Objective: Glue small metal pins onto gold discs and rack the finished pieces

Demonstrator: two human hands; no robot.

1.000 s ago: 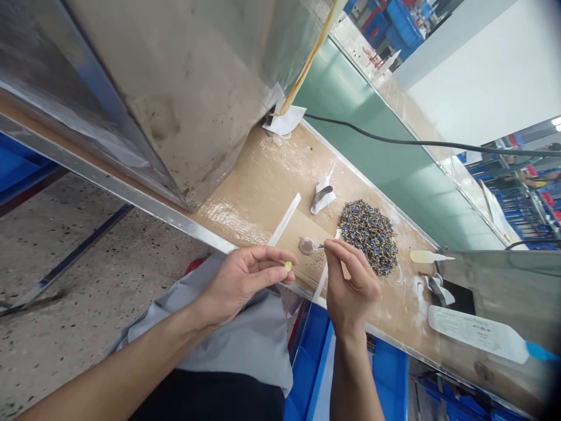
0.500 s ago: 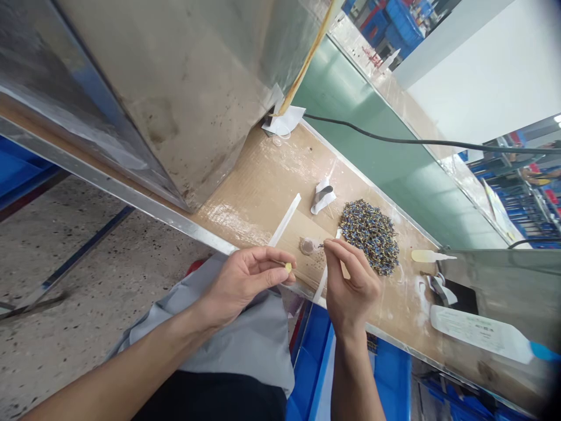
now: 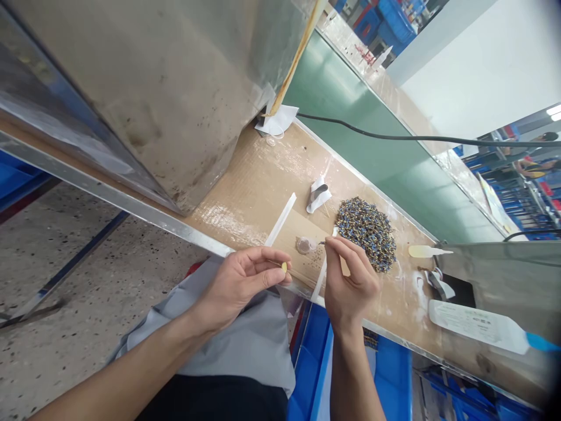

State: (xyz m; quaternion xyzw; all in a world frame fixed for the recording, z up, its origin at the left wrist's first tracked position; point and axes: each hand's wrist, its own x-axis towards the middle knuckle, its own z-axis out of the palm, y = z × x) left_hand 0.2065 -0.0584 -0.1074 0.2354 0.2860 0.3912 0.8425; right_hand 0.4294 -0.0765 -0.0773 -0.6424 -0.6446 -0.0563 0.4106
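My left hand (image 3: 252, 273) is closed in a pinch on a small yellow piece (image 3: 284, 267) between thumb and fingers. Just right of it, my right hand (image 3: 350, 275) pinches a thin dark piece (image 3: 322, 242), mostly hidden by the fingertips. A small round clear dish (image 3: 305, 245) lies on the cardboard-covered bench (image 3: 252, 175) beside those fingertips, with tiny specks scattered near it. Behind my right hand is a pile of small blue and brass-coloured parts (image 3: 366, 231). The two hands are apart.
A white pad with a grey strip (image 3: 319, 195) lies beyond the dish. At right are a dropper bottle (image 3: 427, 251) of yellowish liquid and a white bottle with a blue cap (image 3: 477, 324). A large metal box (image 3: 188, 88) stands at left. Blue bins (image 3: 390, 380) sit below the bench edge.
The view has shifted slightly. The yellow piece has turned a little in my left fingers, showing a narrower side. Both hands keep their pinch in nearly the same place.
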